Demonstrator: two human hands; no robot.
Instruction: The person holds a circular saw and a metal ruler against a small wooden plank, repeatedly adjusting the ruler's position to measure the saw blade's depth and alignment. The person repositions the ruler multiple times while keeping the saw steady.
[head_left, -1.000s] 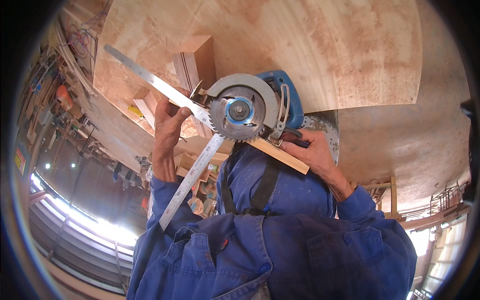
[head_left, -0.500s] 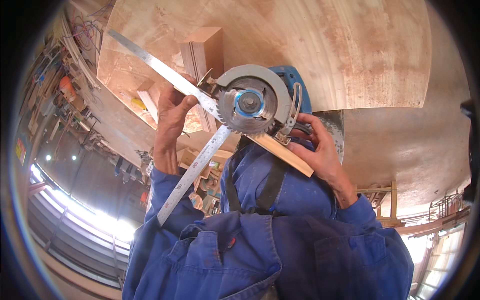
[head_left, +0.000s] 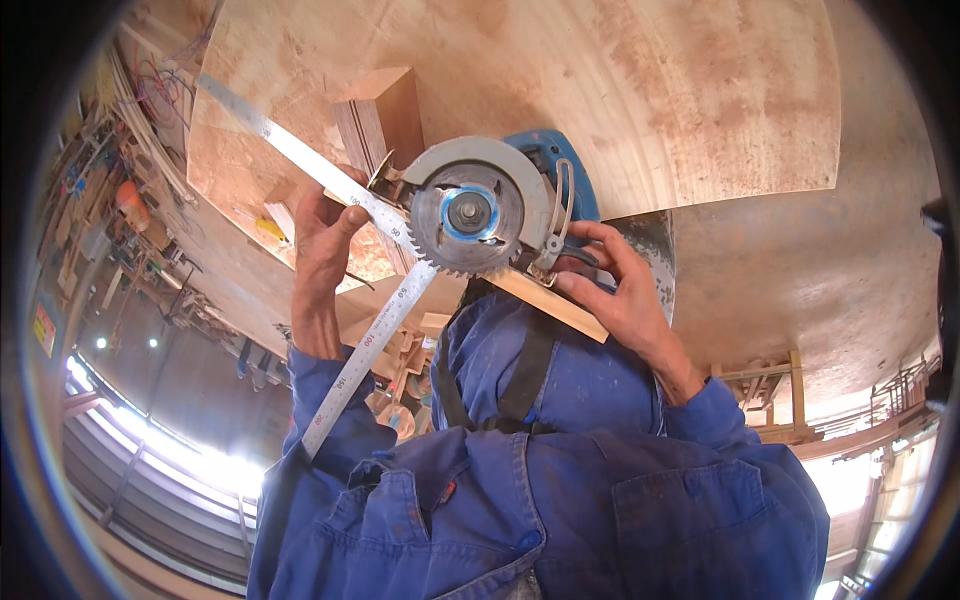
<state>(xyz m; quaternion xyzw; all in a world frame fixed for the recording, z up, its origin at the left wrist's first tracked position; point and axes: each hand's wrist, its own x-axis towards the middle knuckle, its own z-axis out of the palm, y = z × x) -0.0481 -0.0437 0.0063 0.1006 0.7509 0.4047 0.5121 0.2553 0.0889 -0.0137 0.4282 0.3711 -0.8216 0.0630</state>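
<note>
My left hand (head_left: 322,250) grips a steel carpenter's square (head_left: 368,335) at its corner. One arm of the square runs up to the left, the other runs down past my sleeve. The square's corner lies against the toothed blade of a blue circular saw (head_left: 470,215), which is turned with the blade facing me. My right hand (head_left: 622,298) holds the saw from the right, with fingers on the guard lever and on a thin wooden strip (head_left: 555,305) under the saw. My blue overalls fill the lower part of the view.
A large plywood sheet (head_left: 620,90) lies beyond the saw, with a wooden block (head_left: 385,110) on it. A rack of tools and cables (head_left: 110,210) lines the left side. Bright windows (head_left: 180,455) show at lower left, and a wooden frame (head_left: 775,395) stands at right.
The saw and both hands have shifted only slightly in the view. The square stays against the blade and both grips are unchanged.
</note>
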